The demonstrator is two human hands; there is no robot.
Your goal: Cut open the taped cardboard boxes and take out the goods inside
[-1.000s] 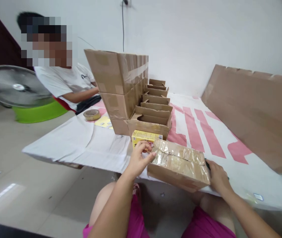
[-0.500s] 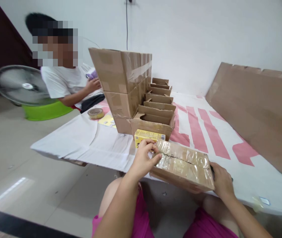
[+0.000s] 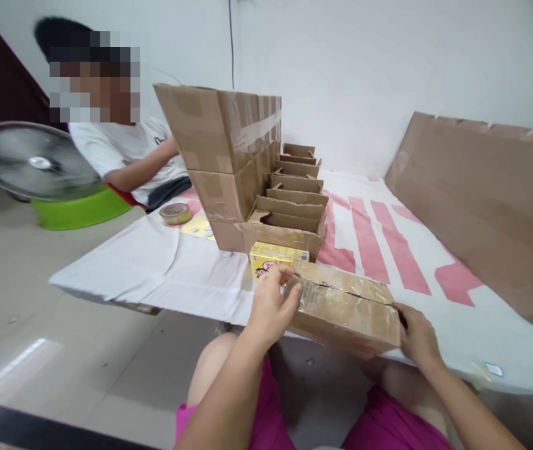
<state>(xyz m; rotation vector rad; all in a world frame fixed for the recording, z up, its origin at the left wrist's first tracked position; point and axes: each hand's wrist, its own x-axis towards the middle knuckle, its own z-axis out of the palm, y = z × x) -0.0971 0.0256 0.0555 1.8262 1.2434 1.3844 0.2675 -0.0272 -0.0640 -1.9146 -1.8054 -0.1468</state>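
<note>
A taped cardboard box [image 3: 346, 306] rests at the near edge of the table, a dark slit running lengthwise along its top through the clear tape. My left hand [image 3: 273, 300] grips the box's left end, with the thumb on the near side and fingers curled over the far corner. At the right end, my right hand [image 3: 416, 334] is closed around a small dark object [image 3: 402, 319], mostly hidden by the fingers, where the slit meets the edge. A yellow printed carton [image 3: 278, 255] stands just behind my left hand.
Taped boxes [image 3: 203, 134] are stacked behind, beside a row of open cardboard boxes [image 3: 289, 219]. A tape roll [image 3: 175, 214] lies left on the cloth-covered table [image 3: 154, 275]. A large cardboard sheet [image 3: 482, 200] leans right. A person [image 3: 111, 153] sits by a fan [image 3: 36, 164].
The slit on the box top now reaches the right end and looks wider there. My right hand has shifted slightly up along that end. The view has moved a little.
</note>
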